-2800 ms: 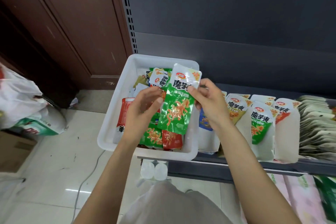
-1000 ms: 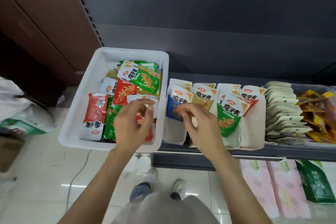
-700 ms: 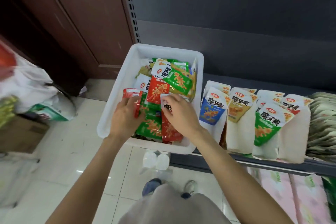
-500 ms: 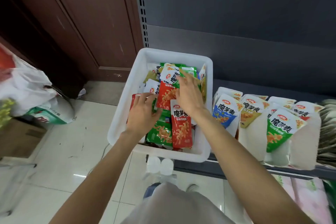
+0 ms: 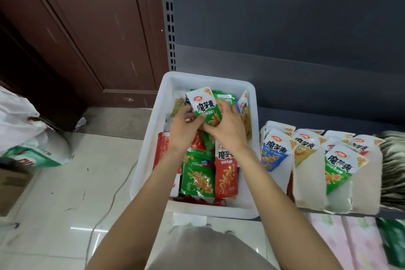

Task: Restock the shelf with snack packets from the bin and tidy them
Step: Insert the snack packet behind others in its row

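Here, I have both sets of fingers pinching 1 green-and-white snack packet [image 5: 206, 108]: my left hand [image 5: 183, 129] curls round its lower left edge, my right hand [image 5: 228, 126] round its lower right. The packet is raised upright above the heap at the far end of the white plastic bin [image 5: 153, 129], just clear of the other packets. Nearer me in the bin lie a green packet [image 5: 198, 180] and a red packet [image 5: 225, 173], flat and side by side. The bin sits at the left end of the shelf [image 5: 390, 212], just beside a blue-and-white packet [image 5: 275, 151] fronting the nearest row; a green-fronted row [image 5: 337, 166] stands further right.

Risks, as I judge them: the grip is only on the bottom edge, so the glossy film could slip on the way across; neighbouring packets tucked under my palms might be dragged over the bin wall; and the leaning shelf rows could topple forward if nudged during insertion.
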The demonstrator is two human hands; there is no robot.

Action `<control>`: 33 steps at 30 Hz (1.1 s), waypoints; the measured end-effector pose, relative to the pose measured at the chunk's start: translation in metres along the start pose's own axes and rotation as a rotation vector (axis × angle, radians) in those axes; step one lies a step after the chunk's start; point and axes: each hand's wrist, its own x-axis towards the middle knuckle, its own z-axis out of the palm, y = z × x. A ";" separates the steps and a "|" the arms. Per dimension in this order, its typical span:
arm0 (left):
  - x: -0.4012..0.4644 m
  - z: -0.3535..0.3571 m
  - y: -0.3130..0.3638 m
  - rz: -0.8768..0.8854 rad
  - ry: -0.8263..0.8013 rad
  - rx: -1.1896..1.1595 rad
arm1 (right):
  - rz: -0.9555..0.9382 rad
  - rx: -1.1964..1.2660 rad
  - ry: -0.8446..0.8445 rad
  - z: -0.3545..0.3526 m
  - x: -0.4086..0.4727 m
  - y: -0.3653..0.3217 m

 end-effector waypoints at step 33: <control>-0.145 0.227 0.022 0.491 -0.576 0.597 | 0.068 -0.305 0.297 -0.217 -0.162 0.206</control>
